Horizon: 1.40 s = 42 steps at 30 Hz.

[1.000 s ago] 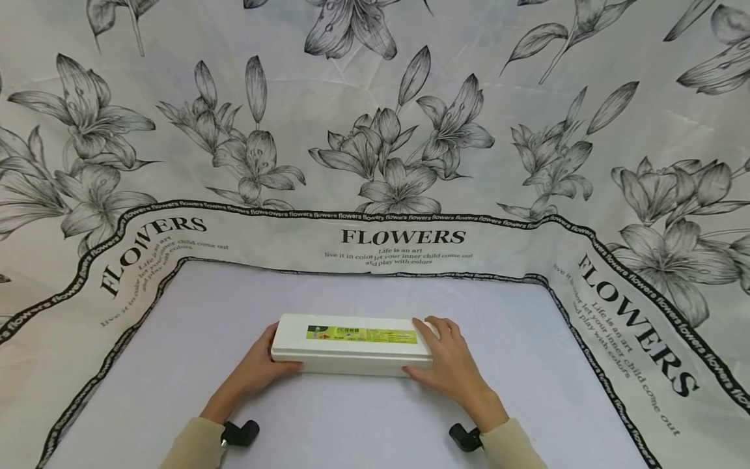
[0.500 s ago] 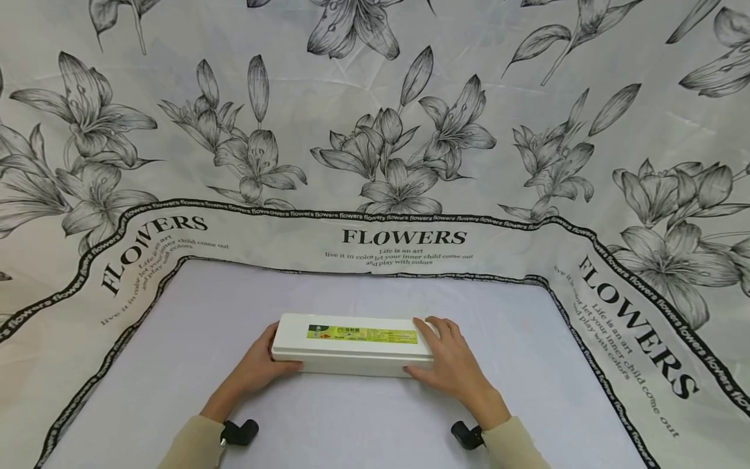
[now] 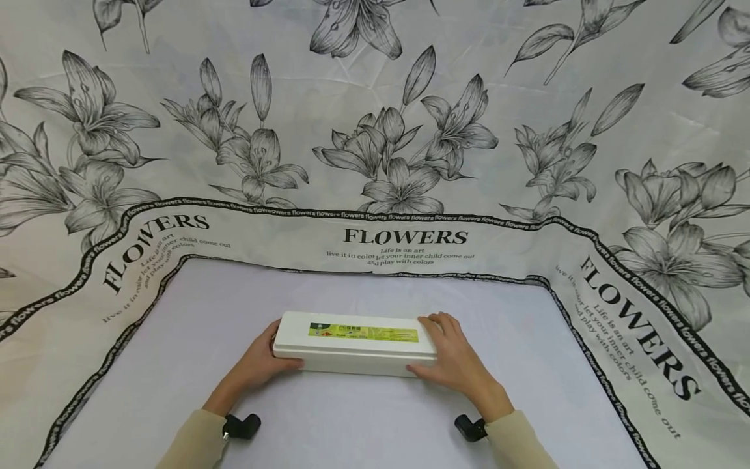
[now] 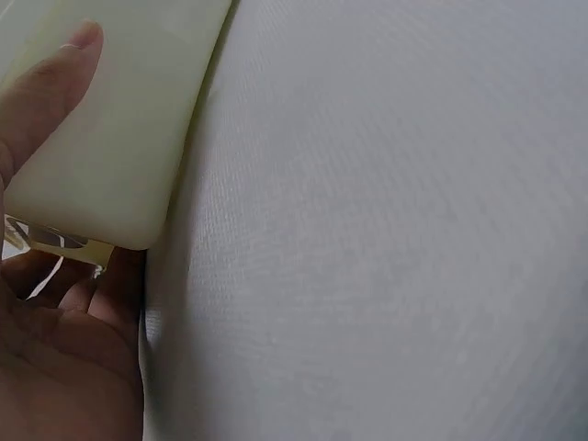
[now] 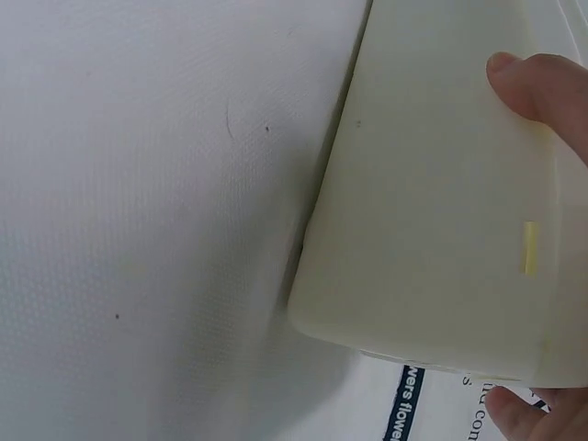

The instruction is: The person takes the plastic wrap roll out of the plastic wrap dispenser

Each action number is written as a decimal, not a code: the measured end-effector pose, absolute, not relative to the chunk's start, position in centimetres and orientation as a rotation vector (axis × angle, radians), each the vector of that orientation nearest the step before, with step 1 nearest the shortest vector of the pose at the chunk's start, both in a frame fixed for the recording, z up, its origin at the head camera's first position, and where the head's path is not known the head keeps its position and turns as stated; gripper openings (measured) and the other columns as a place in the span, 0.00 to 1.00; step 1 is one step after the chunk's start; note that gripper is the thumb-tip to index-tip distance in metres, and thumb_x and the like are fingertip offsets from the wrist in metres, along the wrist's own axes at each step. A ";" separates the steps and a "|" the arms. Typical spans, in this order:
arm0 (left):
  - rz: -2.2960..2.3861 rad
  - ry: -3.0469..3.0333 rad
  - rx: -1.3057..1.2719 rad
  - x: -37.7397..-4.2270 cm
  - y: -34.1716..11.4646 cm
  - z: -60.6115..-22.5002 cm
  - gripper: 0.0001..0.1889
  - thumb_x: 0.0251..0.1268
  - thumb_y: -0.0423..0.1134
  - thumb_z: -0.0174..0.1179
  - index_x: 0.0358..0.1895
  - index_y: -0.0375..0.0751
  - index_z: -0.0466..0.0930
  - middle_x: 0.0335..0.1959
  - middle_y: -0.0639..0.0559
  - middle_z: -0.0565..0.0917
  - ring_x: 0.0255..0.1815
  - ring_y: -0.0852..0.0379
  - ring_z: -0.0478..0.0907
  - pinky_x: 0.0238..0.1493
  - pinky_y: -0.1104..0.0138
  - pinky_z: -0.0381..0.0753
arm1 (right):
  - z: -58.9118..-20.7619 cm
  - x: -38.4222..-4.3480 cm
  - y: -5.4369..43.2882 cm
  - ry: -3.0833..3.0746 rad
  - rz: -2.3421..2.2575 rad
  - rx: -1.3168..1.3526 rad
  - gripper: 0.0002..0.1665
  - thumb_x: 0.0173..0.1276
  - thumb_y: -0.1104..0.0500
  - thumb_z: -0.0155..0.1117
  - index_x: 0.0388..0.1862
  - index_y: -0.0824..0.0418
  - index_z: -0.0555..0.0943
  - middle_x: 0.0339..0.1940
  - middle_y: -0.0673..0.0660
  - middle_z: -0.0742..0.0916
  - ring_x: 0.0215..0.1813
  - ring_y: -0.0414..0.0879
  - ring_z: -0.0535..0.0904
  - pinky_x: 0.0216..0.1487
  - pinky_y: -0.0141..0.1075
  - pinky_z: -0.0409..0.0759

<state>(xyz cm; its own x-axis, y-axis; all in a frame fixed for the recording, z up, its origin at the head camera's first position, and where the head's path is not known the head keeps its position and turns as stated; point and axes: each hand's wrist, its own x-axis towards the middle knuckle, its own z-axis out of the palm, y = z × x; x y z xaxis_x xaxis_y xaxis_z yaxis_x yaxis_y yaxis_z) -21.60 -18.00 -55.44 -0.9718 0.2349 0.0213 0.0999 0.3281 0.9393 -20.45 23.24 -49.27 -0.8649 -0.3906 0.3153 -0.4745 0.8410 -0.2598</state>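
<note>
A long white cling film box (image 3: 351, 362) with a lid and a yellow-green label (image 3: 363, 332) lies crosswise on the table in the head view. My left hand (image 3: 262, 357) grips its left end, thumb along the front side. At the right end, my right hand (image 3: 459, 361) holds the box with the thumb on the front and the fingers at the far edge. The left wrist view shows the thumb (image 4: 50, 92) against the pale front wall and fingers bent at the end. In the right wrist view, the right thumb (image 5: 542, 92) presses the front wall, most other fingers hidden.
White cloth (image 3: 351, 423) covers the table. A curtain (image 3: 404, 189) with flower drawings and a black-edged text border stands around its back and sides. Black wrist devices (image 3: 242, 426) sit at both beige cuffs.
The box and both hands have shifted very slightly to the right and upward in the head view, whose background has also moved a little. Both hands keep their hold.
</note>
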 end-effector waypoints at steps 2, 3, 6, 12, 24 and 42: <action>1.741 2.450 0.292 -21.6 -18.0 -55.5 0.59 0.49 0.41 0.82 0.81 0.35 0.51 0.76 0.36 0.69 0.75 0.38 0.68 0.75 0.43 0.64 | -49.4 -20.5 23.2 -2.765 0.509 0.673 0.59 0.49 0.36 0.82 0.74 0.61 0.71 0.70 0.65 0.75 0.75 0.63 0.66 0.71 0.58 0.73; 1.740 2.450 0.286 -21.5 -18.0 -55.5 0.59 0.50 0.41 0.82 0.81 0.35 0.50 0.76 0.36 0.68 0.75 0.37 0.68 0.75 0.43 0.64 | -49.4 -20.4 23.2 -2.763 0.517 0.677 0.59 0.49 0.36 0.83 0.74 0.62 0.70 0.71 0.65 0.75 0.75 0.63 0.66 0.71 0.58 0.73; 1.748 2.441 0.272 -21.5 -18.0 -55.7 0.59 0.51 0.41 0.81 0.82 0.35 0.49 0.77 0.36 0.66 0.76 0.37 0.66 0.75 0.42 0.63 | -49.5 -20.4 23.1 -2.762 0.539 0.682 0.59 0.49 0.37 0.83 0.75 0.63 0.70 0.72 0.66 0.75 0.74 0.63 0.68 0.71 0.58 0.73; 1.783 2.411 0.259 -21.4 -18.3 -55.9 0.59 0.51 0.39 0.81 0.82 0.38 0.48 0.80 0.37 0.62 0.79 0.39 0.63 0.75 0.53 0.66 | -49.7 -20.4 23.1 -2.788 0.524 0.669 0.60 0.50 0.37 0.83 0.76 0.62 0.68 0.72 0.66 0.75 0.74 0.61 0.68 0.72 0.57 0.73; 1.853 2.327 0.323 -21.5 -18.9 -55.6 0.57 0.52 0.38 0.80 0.82 0.37 0.50 0.79 0.36 0.63 0.77 0.37 0.66 0.60 0.77 0.74 | -49.3 -20.4 22.9 -2.842 0.588 0.630 0.60 0.51 0.38 0.82 0.77 0.60 0.68 0.72 0.64 0.74 0.75 0.60 0.66 0.70 0.58 0.74; 1.836 2.357 0.232 -21.6 -18.4 -55.3 0.57 0.53 0.41 0.80 0.82 0.38 0.51 0.78 0.38 0.66 0.74 0.40 0.71 0.68 0.54 0.76 | -48.7 -21.0 22.9 -2.892 0.696 0.599 0.56 0.52 0.41 0.83 0.75 0.62 0.70 0.72 0.66 0.74 0.74 0.62 0.66 0.69 0.61 0.73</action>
<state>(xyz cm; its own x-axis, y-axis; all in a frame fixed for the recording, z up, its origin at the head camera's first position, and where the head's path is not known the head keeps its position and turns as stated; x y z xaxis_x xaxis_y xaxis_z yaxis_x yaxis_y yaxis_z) -21.62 -18.36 -55.26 -0.9777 0.2093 -0.0192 0.0326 0.2413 0.9699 -21.00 22.93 -48.66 -0.9165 -0.3507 0.1924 -0.3999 0.8173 -0.4150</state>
